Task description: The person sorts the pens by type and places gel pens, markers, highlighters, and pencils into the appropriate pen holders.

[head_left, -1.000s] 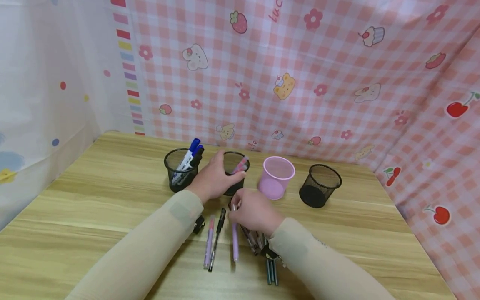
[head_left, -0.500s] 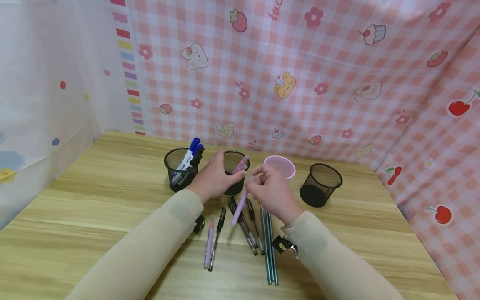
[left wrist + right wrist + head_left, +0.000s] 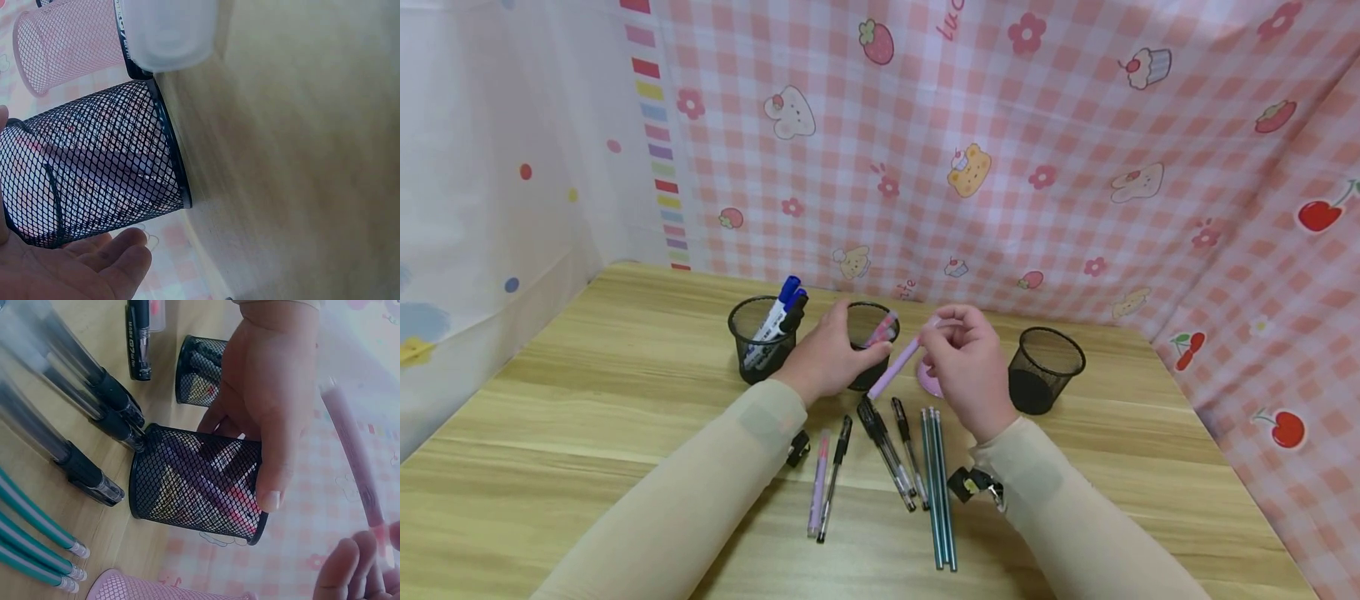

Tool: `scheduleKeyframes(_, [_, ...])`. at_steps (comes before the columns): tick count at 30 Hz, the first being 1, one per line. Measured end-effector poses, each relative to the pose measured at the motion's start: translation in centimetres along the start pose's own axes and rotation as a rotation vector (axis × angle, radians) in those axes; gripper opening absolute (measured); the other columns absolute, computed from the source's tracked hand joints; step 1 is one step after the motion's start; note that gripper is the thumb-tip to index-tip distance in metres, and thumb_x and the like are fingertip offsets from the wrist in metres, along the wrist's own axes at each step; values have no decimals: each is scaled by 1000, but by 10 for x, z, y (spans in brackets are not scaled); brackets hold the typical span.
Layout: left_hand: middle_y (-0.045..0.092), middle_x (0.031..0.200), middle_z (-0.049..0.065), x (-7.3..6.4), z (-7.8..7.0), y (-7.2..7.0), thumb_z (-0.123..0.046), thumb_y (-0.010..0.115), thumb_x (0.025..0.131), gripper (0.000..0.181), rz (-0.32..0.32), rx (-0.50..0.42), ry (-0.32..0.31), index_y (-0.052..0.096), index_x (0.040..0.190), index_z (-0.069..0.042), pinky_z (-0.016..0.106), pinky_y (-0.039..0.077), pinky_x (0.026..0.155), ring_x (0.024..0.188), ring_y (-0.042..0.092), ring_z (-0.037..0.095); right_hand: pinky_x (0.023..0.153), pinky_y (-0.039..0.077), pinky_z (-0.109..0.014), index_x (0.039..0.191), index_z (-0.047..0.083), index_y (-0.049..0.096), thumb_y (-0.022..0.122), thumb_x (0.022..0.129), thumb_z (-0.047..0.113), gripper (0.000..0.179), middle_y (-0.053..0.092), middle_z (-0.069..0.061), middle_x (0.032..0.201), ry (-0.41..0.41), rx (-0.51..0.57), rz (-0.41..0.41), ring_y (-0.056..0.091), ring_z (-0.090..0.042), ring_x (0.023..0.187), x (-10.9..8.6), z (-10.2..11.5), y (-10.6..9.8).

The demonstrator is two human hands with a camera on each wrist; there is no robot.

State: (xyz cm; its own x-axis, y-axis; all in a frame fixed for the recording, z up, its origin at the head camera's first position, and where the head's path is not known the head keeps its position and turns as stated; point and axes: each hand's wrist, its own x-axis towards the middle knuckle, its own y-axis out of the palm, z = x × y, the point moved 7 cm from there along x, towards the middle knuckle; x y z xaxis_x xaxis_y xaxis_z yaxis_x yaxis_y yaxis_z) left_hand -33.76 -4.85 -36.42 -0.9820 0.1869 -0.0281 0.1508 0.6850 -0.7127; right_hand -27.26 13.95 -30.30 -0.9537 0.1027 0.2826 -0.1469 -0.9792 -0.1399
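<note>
My left hand (image 3: 827, 354) grips the black mesh pen cup (image 3: 871, 368) second from the left, thumb at the rim and fingers round its side. Purple pens with pink ends lean inside this cup (image 3: 187, 478), visible through the mesh in both wrist views. To its right, my right hand (image 3: 968, 358) pinches a light purple marker pen (image 3: 893, 372) near its pink end. The pen slants in the air, its lower end pointing down and left, beside the held cup. Behind my right hand, the pink mesh cup (image 3: 928, 383) is mostly hidden in the head view.
A black mesh cup (image 3: 747, 342) with blue and black markers stands left; another black mesh cup (image 3: 1037, 390) stands right. In front lie a purple pen (image 3: 817, 492), several black gel pens (image 3: 887, 454) and teal pencils (image 3: 938, 500). A checked cloth (image 3: 1000, 100) hangs behind the table.
My right hand has lifted the purple marker pen off the table and carried it up and to the right, tilting it, now in front of the pink cup. My left hand stays on the black cup.
</note>
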Motion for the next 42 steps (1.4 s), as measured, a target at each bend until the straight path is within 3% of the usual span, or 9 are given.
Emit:
scheduleKeyframes(8, [24,175,14,0,-2,0,-72,64,92,110,-6,-3,13,10,170,-16,60,43,117,152,42,40,60,59,-22,120,6,62,67,102,8,19,72,4,82,-47,98,-187,66,-7,65,6,1,-19])
scheduleKeyframes(13, [26,174,14,0,-2,-1,-74,64,91,111,-8,1,16,12,170,-15,61,43,116,152,42,39,62,60,-24,118,11,60,67,103,7,18,71,4,86,-71,151,-255,67,-9,65,8,0,-27])
scheduleKeyframes(18, [25,174,15,-1,-2,-1,-73,64,92,110,-1,-2,11,11,170,-16,61,43,117,152,42,40,63,59,-24,119,14,58,67,103,9,19,70,0,90,-94,136,-305,65,-9,68,9,1,-31])
scheduleKeyframes(42, [21,176,14,-3,-1,-1,-73,62,93,110,4,-9,-4,8,171,-18,61,40,119,155,37,40,69,61,-24,120,7,62,69,101,6,20,73,-11,101,-92,-24,-318,68,-10,76,15,-9,-24])
